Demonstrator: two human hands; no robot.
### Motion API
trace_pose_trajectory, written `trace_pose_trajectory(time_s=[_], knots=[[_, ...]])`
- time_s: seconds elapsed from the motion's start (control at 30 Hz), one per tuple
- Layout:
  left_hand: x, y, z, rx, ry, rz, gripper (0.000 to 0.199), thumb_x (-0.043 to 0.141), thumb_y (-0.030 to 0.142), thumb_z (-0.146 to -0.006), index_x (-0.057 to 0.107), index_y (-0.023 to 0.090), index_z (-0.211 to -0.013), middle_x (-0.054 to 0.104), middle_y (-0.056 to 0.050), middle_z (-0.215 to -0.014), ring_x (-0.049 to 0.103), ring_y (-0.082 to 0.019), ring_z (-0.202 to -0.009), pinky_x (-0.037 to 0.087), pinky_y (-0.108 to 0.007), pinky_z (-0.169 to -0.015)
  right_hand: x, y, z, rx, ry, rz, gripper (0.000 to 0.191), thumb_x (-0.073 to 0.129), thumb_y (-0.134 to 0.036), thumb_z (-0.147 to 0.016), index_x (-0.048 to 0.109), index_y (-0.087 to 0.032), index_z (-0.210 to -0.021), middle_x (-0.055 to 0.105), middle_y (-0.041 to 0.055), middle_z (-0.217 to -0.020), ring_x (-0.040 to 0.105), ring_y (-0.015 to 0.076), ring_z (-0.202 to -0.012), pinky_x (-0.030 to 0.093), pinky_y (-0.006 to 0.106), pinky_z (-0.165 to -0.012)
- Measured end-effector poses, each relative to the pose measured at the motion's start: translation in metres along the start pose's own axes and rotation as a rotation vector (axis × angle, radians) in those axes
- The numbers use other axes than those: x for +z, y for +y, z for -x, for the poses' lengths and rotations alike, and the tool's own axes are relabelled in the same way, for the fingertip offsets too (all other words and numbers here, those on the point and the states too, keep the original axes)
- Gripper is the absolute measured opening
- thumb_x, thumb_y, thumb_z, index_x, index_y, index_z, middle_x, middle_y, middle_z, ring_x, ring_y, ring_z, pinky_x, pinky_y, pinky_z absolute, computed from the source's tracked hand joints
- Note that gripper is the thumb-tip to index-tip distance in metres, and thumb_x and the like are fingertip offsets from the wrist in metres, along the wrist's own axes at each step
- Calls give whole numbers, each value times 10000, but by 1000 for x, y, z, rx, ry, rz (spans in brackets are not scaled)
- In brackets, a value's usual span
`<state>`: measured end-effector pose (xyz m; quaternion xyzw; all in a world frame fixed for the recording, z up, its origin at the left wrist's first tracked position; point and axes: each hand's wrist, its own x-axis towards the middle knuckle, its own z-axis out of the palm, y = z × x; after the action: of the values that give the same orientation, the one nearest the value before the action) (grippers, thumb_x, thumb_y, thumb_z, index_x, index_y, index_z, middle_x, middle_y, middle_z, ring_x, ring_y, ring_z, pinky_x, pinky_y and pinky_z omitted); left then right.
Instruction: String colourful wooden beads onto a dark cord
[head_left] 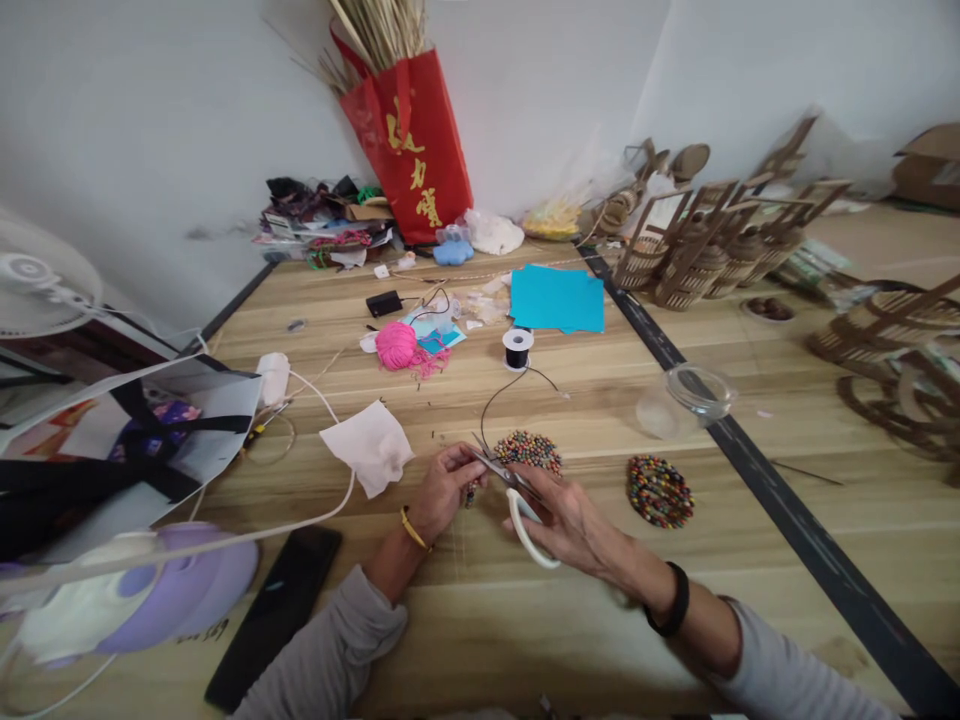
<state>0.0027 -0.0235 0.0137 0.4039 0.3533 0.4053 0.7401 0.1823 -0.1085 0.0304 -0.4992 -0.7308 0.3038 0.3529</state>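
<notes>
My right hand [574, 520] grips scissors [531, 537] with white handles, their blades pointing up and left to the fingertips of my left hand [442, 488]. That left hand is closed in a pinch on a short beaded string [470, 493], which hangs below the fingers. A thin black cord [484, 410] runs from the blades back to a white spool of black cord [517, 349]. Just behind the scissors lies a pile of small multicoloured beads [531, 450]. To the right is a coil of strung beads [660, 490]. Whether the blades touch the cord is unclear.
Left of my hands are a white paper [369, 447], a white cable, a black phone-like slab [274, 615] and a purple-white device [180, 585]. Pink yarn [397, 345] and blue sheets [556, 298] lie farther back. A clear jar [686, 400] and wooden baskets [697, 265] stand right.
</notes>
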Motion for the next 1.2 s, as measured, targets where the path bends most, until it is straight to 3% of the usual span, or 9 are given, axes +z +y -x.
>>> trace_pose_trajectory(time_s=[0.27, 0.47, 0.97, 1.2], knots=[[-1, -2, 0, 4, -14, 1, 228, 789, 208, -577, 620, 112, -696, 619, 7, -619, 533, -76, -518, 402, -192, -522, -1, -3, 0, -4, -41, 1, 430, 586, -281, -856, 462, -169, -1252, 645, 64, -926, 577, 136, -703, 476, 238, -651], [-1, -2, -1, 10, -23, 9, 227, 790, 206, -578, 628, 112, -705, 618, 10, -623, 542, -76, -520, 405, -191, -525, 0, 0, 0, -12, -72, -11, 448, 561, -290, -879, 430, -183, -1293, 627, 92, -1033, 599, 172, -853, 492, 273, -747], [2, 1, 2, 5, -25, 16, 227, 792, 225, -569, 624, 114, -674, 620, 9, -615, 541, -74, -518, 402, -187, -517, 6, 2, 3, -31, -72, 17, 453, 494, -309, -917, 373, -184, -1335, 595, 134, -1149, 587, 216, -1003, 483, 347, -880], [0, 1, 1, -6, 5, 43, 240, 796, 212, -562, 626, 122, -706, 657, -5, -635, 556, -77, -528, 413, -192, -542, 3, 3, 2, -8, -22, -47, 405, 487, -317, -920, 422, -172, -1293, 627, 105, -1068, 601, 180, -907, 480, 291, -818]])
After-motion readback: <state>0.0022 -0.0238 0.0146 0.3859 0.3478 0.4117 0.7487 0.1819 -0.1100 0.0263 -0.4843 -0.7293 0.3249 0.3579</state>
